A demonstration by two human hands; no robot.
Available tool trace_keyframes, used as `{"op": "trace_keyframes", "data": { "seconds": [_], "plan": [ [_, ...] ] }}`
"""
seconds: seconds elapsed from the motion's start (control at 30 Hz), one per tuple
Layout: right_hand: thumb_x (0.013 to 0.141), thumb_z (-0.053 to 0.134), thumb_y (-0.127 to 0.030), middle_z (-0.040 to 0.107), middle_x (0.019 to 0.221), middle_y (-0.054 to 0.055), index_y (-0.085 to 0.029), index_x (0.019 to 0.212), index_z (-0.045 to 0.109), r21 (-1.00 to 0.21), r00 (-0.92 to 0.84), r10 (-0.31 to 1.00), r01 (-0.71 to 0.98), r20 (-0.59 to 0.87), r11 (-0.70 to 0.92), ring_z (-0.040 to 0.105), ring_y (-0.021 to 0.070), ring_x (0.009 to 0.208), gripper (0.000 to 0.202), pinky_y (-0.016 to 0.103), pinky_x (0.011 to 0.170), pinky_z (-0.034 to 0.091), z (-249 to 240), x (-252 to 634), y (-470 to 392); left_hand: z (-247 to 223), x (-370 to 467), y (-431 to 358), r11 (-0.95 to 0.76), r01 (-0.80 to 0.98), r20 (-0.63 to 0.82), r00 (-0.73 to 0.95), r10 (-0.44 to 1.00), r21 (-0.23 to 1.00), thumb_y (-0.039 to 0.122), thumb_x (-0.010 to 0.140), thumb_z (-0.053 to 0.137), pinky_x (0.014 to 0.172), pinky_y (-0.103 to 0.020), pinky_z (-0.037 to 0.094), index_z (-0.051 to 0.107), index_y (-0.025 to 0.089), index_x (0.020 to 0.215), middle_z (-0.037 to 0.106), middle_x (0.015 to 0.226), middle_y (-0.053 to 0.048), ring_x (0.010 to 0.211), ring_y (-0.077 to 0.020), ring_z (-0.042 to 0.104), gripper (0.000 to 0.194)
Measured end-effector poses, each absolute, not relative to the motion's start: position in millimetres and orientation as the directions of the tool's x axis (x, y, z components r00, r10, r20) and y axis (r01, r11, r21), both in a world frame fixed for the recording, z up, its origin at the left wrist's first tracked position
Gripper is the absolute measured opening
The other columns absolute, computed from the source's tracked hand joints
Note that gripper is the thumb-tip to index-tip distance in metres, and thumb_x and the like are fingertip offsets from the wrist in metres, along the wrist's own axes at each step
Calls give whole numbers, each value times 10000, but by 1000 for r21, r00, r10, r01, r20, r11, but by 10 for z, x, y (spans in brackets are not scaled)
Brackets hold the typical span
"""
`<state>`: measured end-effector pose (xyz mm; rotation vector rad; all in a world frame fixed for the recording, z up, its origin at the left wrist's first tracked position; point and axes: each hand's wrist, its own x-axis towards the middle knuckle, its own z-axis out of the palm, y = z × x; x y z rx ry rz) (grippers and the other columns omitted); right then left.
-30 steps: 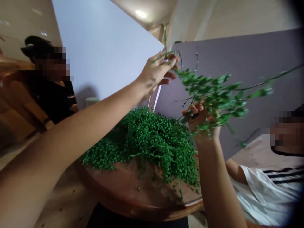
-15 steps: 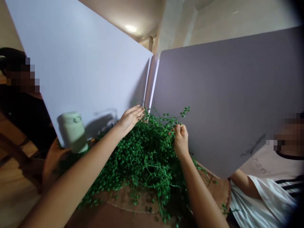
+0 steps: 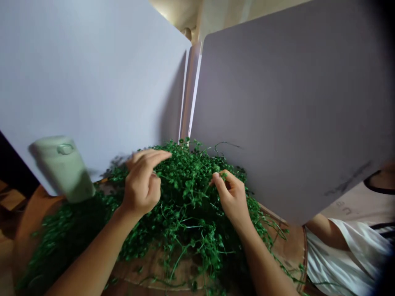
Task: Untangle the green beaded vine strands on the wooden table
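The left hand (image 3: 141,183) arches, fingers parted from thumb, holding nothing visible; the right (image 3: 233,193) pinches a sprig (image 3: 216,169). The plant (image 3: 188,197) covers mid-worktop (image 3: 26,218), panels (image 3: 277,102) behind, room above.

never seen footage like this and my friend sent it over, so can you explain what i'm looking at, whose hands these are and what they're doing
There's no machine: these are a person's own bare hands, seen from one camera worn on their head, looking forward and down. A bushy heap of green, small-leaved trailing plant covers much of a brown wooden table. The right hand appears to pinch a thin strand. The left hand is at the heap's left side; whether it grips anything is unclear. A pale green lidded bottle stands further left. Someone else's white sleeve shows at right.
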<state>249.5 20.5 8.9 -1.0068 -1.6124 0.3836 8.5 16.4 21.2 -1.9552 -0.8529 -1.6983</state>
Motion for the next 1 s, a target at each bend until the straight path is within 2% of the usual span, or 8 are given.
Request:
{"op": "trace_keyframes", "data": {
  "seconds": [0.1,0.2,0.3,0.43,0.57,0.77,0.87,1.0],
  "plan": [
    [1010,532,-522,467,593,-26,-231,729,520,-614,-60,737,510,673,602,433,152,535,405,285,542,308,44,2485,182,196,123,163,-818,575,940,258,223,36,5,876,420,996,-429,525,604,281,1334,723,1109,-33,1091,-231,641,566],
    [1041,486,-475,560,630,-33,-260,1082,600,-624,-84,766,527,637,577,487,168,486,247,291,520,334,4,2467,195,158,182,211,-820,572,850,426,312,14,-18,866,417,958,-401,536,637,238,1257,732,1104,-46,1073,-221,647,517],
    [1054,466,-411,646,758,9,-271,1317,560,-541,-93,711,583,697,606,587,196,582,312,314,585,433,19,2446,207,111,240,251,-810,586,776,519,358,-18,-32,843,413,965,-416,546,630,199,1233,718,1194,-73,1120,-233,643,502],
    [1027,530,-348,662,1063,91,-248,1032,651,-413,-143,582,571,801,709,650,249,986,157,368,852,509,67,2442,229,25,312,263,-813,582,754,547,365,-29,-26,855,420,1011,-423,552,613,159,1250,701,1246,-93,1187,-242,630,476],
    [991,612,-395,632,907,37,-256,970,593,-599,-240,720,419,651,682,602,215,785,142,337,706,496,48,2462,266,-63,373,279,-810,587,760,530,377,-7,-18,883,424,1039,-422,557,613,144,1256,701,1242,-101,1214,-240,626,449],
    [1024,573,-343,686,1139,76,-248,958,552,-684,-138,693,115,707,721,633,240,1153,118,388,989,479,31,2428,233,-147,427,340,-818,573,729,535,426,57,11,918,428,1009,-415,566,628,151,1233,720,1213,-92,1172,-226,658,399],
    [1059,529,-362,647,824,1,-258,1011,504,-736,-111,728,-125,676,665,640,164,759,117,294,720,507,27,2400,188,-178,438,354,-815,578,695,566,444,50,4,896,443,974,-408,570,618,156,1257,714,1253,-91,1178,-227,671,429],
    [1065,516,-441,434,600,-81,-238,957,473,-779,-99,773,-125,626,615,359,94,506,234,210,491,285,-21,2390,193,-172,430,339,-819,571,692,568,446,60,20,919,438,1007,-411,553,604,163,1279,713,1282,-85,1221,-227,661,422]
  ]
}}
